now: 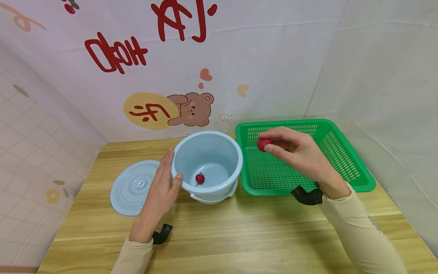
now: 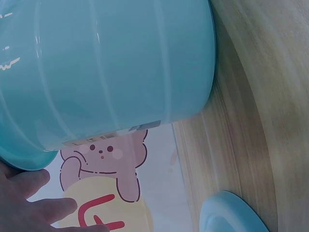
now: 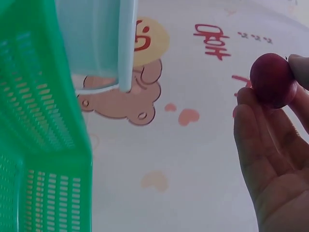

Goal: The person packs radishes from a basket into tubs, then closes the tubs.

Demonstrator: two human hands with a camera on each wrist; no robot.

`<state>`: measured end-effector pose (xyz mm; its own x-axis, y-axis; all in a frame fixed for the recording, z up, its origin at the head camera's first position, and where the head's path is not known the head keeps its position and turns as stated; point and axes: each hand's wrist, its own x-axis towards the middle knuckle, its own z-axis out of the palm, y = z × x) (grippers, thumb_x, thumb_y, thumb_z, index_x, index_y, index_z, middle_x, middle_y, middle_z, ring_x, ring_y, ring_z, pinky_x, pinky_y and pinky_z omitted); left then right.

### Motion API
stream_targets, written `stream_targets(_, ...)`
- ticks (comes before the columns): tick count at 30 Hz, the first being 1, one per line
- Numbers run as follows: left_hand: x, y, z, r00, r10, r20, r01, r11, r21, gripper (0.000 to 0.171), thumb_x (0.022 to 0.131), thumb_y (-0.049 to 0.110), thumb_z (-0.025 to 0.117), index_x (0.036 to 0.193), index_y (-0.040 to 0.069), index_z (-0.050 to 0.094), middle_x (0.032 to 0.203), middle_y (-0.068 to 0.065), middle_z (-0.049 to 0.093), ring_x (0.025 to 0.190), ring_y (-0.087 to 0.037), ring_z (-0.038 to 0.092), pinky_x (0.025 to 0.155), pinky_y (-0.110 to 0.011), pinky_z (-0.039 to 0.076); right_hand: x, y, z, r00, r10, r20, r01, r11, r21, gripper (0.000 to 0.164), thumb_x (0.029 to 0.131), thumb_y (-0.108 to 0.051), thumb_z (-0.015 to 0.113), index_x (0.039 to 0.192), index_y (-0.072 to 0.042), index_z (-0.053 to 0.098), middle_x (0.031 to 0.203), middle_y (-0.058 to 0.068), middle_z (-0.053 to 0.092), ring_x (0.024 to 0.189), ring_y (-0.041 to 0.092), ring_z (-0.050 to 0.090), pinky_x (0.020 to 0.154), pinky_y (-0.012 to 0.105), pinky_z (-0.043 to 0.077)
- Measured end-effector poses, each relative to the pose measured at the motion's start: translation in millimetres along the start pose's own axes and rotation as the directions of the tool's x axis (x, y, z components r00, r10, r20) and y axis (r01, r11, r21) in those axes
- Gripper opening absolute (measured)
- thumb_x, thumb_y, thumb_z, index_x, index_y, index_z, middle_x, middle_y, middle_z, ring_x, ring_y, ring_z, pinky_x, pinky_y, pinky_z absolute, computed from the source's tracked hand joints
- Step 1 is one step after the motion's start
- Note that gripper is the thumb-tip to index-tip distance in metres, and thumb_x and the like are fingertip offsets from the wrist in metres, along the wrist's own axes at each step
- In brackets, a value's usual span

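Note:
A round, smooth dark-red fruit [image 3: 273, 80] is pinched between the thumb and fingertips of my right hand [image 1: 295, 150]. That hand is raised above the green basket [image 1: 356, 163], near its left part. My left hand [image 1: 161, 194] lies against the left side of the light-blue bucket [image 1: 239, 167], fingers fairly straight and thumb at the rim. On the bucket's floor lies a small red fruit or radish [image 1: 200, 179] with green leaves and a thin stem. In the left wrist view, the fingers [image 2: 53, 210] show beside the bucket's rim.
A light-blue lid [image 1: 128, 190] lies on the wooden table left of the bucket, partly behind my left hand. The bucket's white handle [image 1: 215, 199] hangs down at its front. A white printed wall sheet [image 1: 273, 61] stands behind the bucket and basket.

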<state>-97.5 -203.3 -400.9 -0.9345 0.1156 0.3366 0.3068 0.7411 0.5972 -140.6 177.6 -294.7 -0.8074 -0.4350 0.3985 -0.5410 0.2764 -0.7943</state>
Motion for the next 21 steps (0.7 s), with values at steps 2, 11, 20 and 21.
stream_targets(2,-0.1,0.2,-0.1,1.000,0.003,-0.003,-0.003,1.000,-0.002,0.069,0.109,0.037,0.044,0.167,0.012,0.017,0.173,-0.003,0.017,0.158,-0.035,0.014,0.122,-0.063,0.020,1,-1,5,1.000,-0.030,-0.001,0.030,0.999,0.016,0.031,0.097,-0.001,0.070,0.127,-0.008,0.072,0.121,0.003,0.070,0.099,0.018,0.072,0.083,0.023,0.059)
stream_targets(11,-0.3,0.3,0.9,1.000,-0.001,-0.001,0.001,1.000,0.000,0.069,0.109,0.037,0.043,0.167,0.012,0.017,0.173,-0.002,0.017,0.158,-0.035,0.014,0.122,-0.063,0.021,4,-1,29,0.994,-0.112,-0.010,0.112,0.991,0.074,0.031,0.095,0.001,0.071,0.125,-0.005,0.072,0.122,0.005,0.070,0.109,0.017,0.067,0.090,0.026,0.058)
stream_targets(20,-0.6,0.4,1.8,1.000,0.004,-0.009,-0.004,1.000,0.007,0.069,0.109,0.036,0.044,0.167,0.011,0.017,0.172,-0.003,0.018,0.157,-0.036,0.015,0.121,-0.063,0.021,11,2,56,0.987,-0.162,0.001,0.161,0.985,0.061,0.034,0.094,-0.002,0.073,0.127,-0.010,0.072,0.123,0.000,0.070,0.114,0.017,0.065,0.095,0.031,0.057)
stream_targets(21,-0.5,0.5,1.9,1.000,0.004,-0.009,-0.004,1.000,0.008,0.069,0.109,0.036,0.044,0.167,0.011,0.017,0.172,-0.003,0.018,0.158,-0.036,0.015,0.121,-0.063,0.021,12,3,60,0.986,-0.169,0.000,0.169,0.984,0.052,0.034,0.094,-0.002,0.073,0.128,-0.010,0.072,0.123,-0.001,0.070,0.114,0.017,0.065,0.095,0.031,0.057)
